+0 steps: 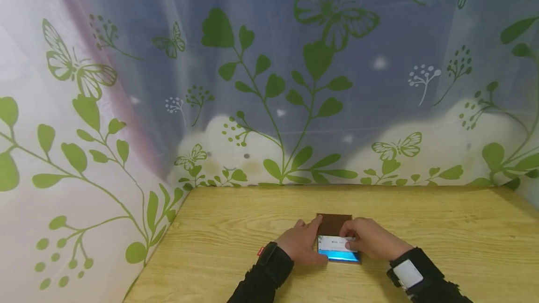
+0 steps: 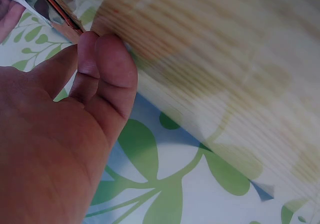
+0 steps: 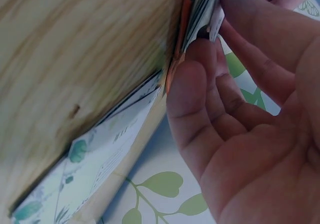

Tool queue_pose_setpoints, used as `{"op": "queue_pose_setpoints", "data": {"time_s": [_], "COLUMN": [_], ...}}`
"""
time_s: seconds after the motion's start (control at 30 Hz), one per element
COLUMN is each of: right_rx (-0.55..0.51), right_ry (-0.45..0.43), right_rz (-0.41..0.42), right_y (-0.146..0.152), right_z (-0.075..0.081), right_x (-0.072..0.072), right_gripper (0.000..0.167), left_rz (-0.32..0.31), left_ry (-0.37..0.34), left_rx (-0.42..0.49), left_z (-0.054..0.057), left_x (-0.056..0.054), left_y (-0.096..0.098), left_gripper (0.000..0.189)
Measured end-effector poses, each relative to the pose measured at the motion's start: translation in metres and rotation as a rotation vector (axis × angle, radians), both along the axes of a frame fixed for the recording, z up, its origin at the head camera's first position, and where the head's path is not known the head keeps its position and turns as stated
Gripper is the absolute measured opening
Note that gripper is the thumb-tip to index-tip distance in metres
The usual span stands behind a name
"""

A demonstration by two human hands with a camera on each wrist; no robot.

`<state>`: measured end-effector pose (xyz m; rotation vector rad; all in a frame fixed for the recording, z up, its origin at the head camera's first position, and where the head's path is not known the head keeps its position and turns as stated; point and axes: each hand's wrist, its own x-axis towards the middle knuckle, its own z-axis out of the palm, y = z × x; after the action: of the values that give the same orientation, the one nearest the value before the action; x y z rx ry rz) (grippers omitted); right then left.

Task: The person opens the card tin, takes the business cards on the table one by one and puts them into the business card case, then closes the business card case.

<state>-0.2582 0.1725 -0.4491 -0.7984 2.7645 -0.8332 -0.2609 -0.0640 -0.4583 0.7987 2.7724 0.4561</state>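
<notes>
A brown card holder [image 1: 334, 223] lies on the table, with a white-and-blue card [image 1: 330, 243] on its near half. My left hand [image 1: 301, 244] rests along the holder's left side, fingers at the far corner and thumb by the near corner. In the left wrist view, the left hand's fingertips [image 2: 116, 58] touch the holder's edge. My right hand [image 1: 375, 240] pinches the card's right side between thumb and fingers. The right wrist view shows the thumb and fingers at the card's edge [image 3: 216, 21], beside several thin layers of the holder.
The wood-grain table [image 1: 236, 228] runs back to a hanging cloth [image 1: 269, 83] printed with green leaves and butterflies. More cloth [image 1: 63, 153] hangs along the left edge. In the right wrist view, a white piece with green leaf print [image 3: 95, 169] shows at lower left.
</notes>
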Motion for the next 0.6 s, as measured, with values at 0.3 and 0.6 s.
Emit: {"op": "queue_pose_setpoints", "data": {"time_s": [0.3, 0.6], "right_rx": [-0.007, -0.023], "right_ry": [0.007, -0.005], "right_rz": [0.044, 0.111], "right_y": [0.0020, 0.0058], "right_z": [-0.0008, 0.0016], "right_x": [-0.0017, -0.0019], "right_gripper": [0.008, 0.012], "left_rz": [0.003, 0.002], "left_ry": [0.011, -0.006], "left_rx": [0.005, 0.003], "left_z": [0.0021, 0.0034], "left_x": [0.0015, 0.0023], "left_y": [0.0002, -0.0005], "left_gripper": [0.101, 0.099]}}
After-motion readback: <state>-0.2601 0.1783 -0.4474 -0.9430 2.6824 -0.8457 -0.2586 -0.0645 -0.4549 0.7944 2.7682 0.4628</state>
